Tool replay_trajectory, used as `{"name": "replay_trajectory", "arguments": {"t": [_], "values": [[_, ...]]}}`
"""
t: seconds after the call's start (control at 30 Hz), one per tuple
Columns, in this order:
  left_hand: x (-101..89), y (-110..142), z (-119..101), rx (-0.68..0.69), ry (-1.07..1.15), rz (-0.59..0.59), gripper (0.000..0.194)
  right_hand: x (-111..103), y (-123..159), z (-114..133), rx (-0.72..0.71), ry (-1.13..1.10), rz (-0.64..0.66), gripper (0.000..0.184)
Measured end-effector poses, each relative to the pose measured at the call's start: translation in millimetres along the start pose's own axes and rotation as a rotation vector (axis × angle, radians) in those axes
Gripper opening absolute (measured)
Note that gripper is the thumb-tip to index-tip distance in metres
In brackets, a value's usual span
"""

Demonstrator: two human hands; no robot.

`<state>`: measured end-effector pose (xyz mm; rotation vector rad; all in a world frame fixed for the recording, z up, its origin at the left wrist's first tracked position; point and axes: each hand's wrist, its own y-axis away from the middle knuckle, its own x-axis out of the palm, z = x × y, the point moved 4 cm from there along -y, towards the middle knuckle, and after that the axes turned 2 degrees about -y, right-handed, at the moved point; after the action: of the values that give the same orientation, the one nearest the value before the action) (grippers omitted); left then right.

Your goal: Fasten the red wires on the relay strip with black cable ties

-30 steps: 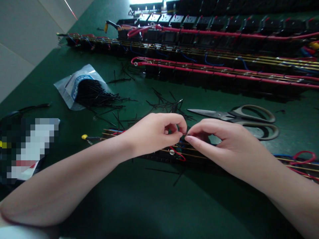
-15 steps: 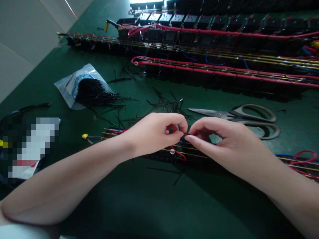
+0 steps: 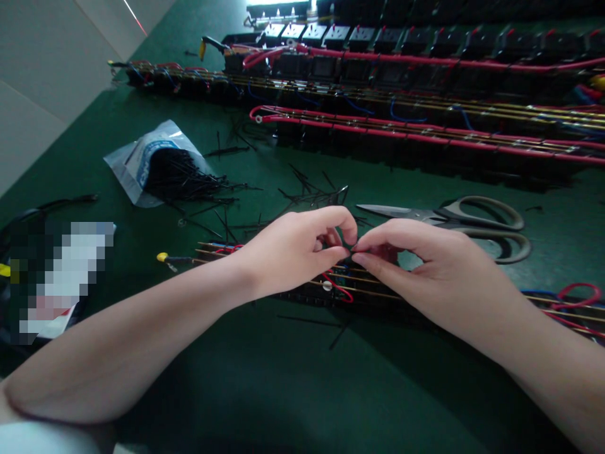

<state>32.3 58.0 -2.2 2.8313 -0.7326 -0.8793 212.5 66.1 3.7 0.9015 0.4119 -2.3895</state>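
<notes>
Both of my hands meet over a long black wired strip (image 3: 378, 302) with brass rods and red and blue wires, lying across the table. My left hand (image 3: 295, 252) has curled fingers, its thumb and index tip close together at a thin black cable tie (image 3: 350, 253). On the other side, my right hand (image 3: 416, 252) pinches the same tie between thumb and index finger. Most of this tie is hidden by the fingertips. A white round piece (image 3: 327, 286) and a red wire loop show just below the left fingers. Scissors (image 3: 435, 217) lie closed behind my right hand.
An open plastic bag (image 3: 128, 165) spills black cable ties (image 3: 182, 176) at the left. More loose ties (image 3: 312, 189) are scattered behind the hands. Further wired strips with red cables (image 3: 401, 130) run along the back. A blurred-out white item (image 3: 66, 271) lies at the left.
My left index finger has lifted slightly and now sits higher above its thumb. The right fingertips have shifted very little. Everything else stays in place.
</notes>
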Motion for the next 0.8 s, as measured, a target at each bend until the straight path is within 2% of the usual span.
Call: {"name": "replay_trajectory", "arguments": {"t": [0.33,0.8], "values": [[0.1,-0.9,-4.2,0.048,-0.030,0.010,0.009,-0.7,1.0,-1.3,0.023,0.005,-0.010,0.012],[2.2,-1.5,-4.9,0.019,-0.086,0.027,0.007,-0.3,0.9,1.2,-0.020,-0.024,-0.003,0.011]]}}
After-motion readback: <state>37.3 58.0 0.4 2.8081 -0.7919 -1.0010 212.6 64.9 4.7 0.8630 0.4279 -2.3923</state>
